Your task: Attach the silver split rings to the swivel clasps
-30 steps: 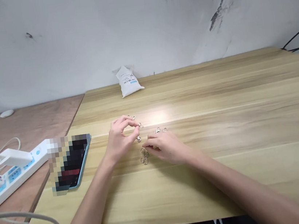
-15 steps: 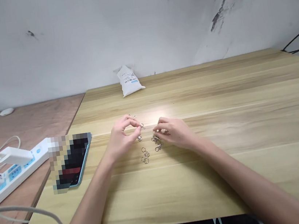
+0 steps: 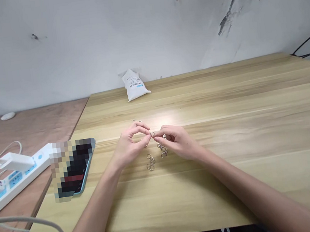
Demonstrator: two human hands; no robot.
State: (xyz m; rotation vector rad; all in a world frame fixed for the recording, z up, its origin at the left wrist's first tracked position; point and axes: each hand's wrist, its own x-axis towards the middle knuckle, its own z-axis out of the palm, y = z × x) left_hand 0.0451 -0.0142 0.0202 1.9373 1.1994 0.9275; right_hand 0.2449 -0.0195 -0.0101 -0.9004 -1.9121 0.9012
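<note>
Head view, left to right: a white power strip (image 3: 17,179) and a pixelated phone (image 3: 77,168) lie well left of the left hand (image 3: 129,148). Its fingertips (image 3: 148,131) and those of the right hand (image 3: 177,141) meet on a small metal ring (image 3: 152,134), held above the tabletop (image 3: 238,181). Loose split rings (image 3: 150,162) and small metal clasps (image 3: 163,149) lie just below. With so slight a pinch, a slip could drop the ring among them or flick it away.
</note>
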